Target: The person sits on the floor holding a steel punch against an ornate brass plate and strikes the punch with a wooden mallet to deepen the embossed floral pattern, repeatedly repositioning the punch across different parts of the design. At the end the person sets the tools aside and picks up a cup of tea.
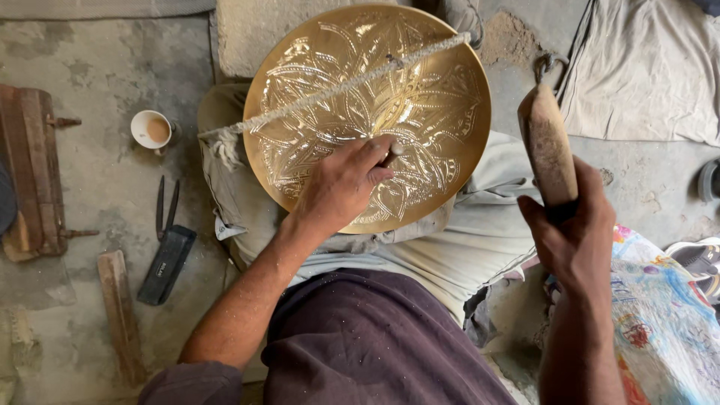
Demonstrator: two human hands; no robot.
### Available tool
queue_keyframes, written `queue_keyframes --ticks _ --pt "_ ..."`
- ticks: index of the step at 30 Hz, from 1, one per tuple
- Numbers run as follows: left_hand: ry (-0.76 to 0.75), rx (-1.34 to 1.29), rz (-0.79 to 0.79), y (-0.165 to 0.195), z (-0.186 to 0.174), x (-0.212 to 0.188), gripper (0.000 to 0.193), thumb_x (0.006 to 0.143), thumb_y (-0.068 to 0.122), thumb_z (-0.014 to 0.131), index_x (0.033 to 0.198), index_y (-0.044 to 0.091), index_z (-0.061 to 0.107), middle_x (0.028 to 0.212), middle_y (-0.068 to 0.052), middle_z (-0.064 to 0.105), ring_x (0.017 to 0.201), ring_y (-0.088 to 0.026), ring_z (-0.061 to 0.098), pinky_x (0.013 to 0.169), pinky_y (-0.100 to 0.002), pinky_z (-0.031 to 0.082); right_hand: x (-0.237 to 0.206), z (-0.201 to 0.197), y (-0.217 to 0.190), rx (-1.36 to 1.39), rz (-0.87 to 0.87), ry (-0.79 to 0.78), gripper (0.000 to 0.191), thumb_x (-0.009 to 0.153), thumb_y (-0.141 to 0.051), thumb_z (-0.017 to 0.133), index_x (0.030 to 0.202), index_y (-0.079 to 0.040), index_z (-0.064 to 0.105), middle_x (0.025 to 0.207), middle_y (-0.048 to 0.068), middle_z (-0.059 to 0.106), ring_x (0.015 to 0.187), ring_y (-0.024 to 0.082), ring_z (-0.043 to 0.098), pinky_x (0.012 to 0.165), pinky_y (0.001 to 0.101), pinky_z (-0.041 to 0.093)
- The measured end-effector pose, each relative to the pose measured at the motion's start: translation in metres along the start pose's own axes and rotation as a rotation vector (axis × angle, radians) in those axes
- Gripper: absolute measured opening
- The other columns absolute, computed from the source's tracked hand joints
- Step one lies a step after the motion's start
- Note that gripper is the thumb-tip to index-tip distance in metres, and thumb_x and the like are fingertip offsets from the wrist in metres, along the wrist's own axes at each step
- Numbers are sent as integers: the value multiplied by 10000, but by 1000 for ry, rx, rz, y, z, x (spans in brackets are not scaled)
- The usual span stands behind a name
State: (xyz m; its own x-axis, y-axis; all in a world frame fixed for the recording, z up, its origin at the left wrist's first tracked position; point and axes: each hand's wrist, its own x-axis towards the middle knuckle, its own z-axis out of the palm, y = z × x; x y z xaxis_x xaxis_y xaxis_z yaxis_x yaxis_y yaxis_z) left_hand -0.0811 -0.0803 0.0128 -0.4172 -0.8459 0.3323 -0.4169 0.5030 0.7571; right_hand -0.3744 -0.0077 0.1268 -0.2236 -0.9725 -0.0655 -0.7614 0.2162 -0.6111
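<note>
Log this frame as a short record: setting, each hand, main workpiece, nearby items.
setting: person seated on a concrete floor, head view
workpiece: round engraved brass plate on the lap, a cord stretched across it
left hand: grip closed on a small chisel, tip on the plate
right hand: grip closed on a wooden mallet, raised beside the plate
nearby: cup, dividers, wooden stick

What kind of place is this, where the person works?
Probably a metal engraver's floor workshop. A brass plate with a cut floral pattern rests on the lap, the right hand lifts a wooden mallet, the left hand holds a chisel, and tools lie on bare concrete.
</note>
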Motion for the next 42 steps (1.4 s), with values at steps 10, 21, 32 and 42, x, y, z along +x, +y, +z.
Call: queue_keyframes --ticks 10,21,32,42 --pt "-106 69 32 -2 6 1 316 1018 105 672 1312 124 557 977 -63 670 751 -138 689 527 -216 584 21 -1 -28 -393 -455 79 481 878 126 664 1337 31 562 1119 251 667 1042 379 654 893 454 529" --pt "47 88 -87 4 15 -18 254 1036 206 661 1262 109 597 990 -69 666 731 -135 657 515 -227 562 41 7 -40 -243 -620 63 350 966 -12 562 1315 -19 542 1100 144 629 928 233 602 840 355 451" --pt "422 -13 -239 26 27 -44 148 1055 118 663 1108 19 565 982 -147 618 862 -309 654 713 -454 537 54 -2 -103 -1153 -1072 124 275 1025 -235 655 1298 -218 683 1005 -63 713 865 104 619 855 291 446" --pt "367 34 -324 12 53 -77 187 879 59 702 1041 -17 645 970 -162 688 927 -328 684 806 -468 549 50 16 -157 -1089 -1211 151 284 1012 -411 595 1225 -235 663 1001 -52 683 859 116 628 809 322 472"
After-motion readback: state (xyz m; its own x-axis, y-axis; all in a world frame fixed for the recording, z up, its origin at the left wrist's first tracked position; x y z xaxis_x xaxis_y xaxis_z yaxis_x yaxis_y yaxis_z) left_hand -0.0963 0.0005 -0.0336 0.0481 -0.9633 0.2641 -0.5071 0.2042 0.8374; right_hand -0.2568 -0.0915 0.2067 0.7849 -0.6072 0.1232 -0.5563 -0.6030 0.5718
